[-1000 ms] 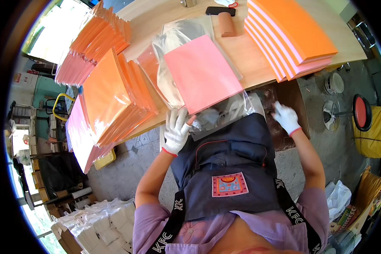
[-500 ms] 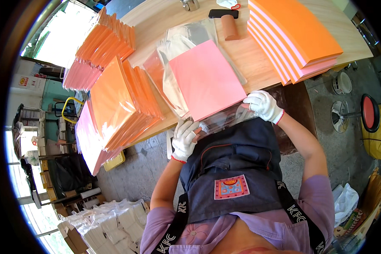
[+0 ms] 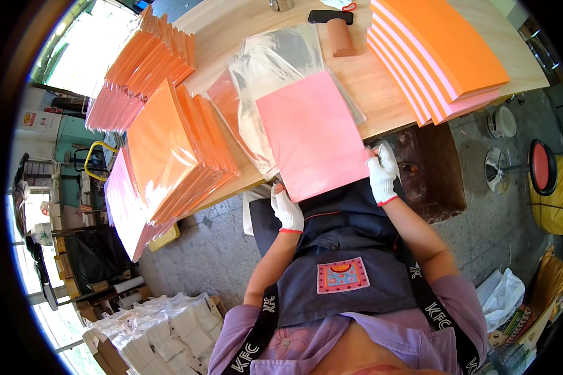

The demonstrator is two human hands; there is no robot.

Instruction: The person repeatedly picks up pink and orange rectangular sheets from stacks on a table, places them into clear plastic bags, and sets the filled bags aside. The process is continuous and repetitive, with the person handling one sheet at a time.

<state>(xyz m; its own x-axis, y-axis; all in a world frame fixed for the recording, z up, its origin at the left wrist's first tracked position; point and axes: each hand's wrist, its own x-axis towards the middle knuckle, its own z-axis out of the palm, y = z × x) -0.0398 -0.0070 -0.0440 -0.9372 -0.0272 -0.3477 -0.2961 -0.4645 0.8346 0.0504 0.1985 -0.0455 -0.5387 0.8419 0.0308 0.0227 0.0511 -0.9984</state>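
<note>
A pink sheet or thin pack of paper (image 3: 319,134) lies partly over the table's near edge, its near end above my lap. My left hand (image 3: 288,209), in a white glove with bare fingertips showing, pinches its near left corner. At the right edge, near the other corner, my right hand (image 3: 383,172), gloved the same way, grips the pink paper between thumb and fingers. Under the paper and beyond it lie clear plastic bags (image 3: 281,56), loosely fanned. Whether the paper is inside a bag cannot be made out.
On the left stand stacks of plastic-wrapped orange packs (image 3: 166,137) and pink ones. A tall stack of orange and pink paper (image 3: 447,53) stands at right. Beyond the bags are a brown cylinder (image 3: 339,37) and a black phone (image 3: 330,17). Below the table sits a brown bin (image 3: 435,175).
The pink paper has come a little toward me and covers the clear plastic that stuck out at its near edge. My hands have shifted from that plastic to the paper's near corners.
</note>
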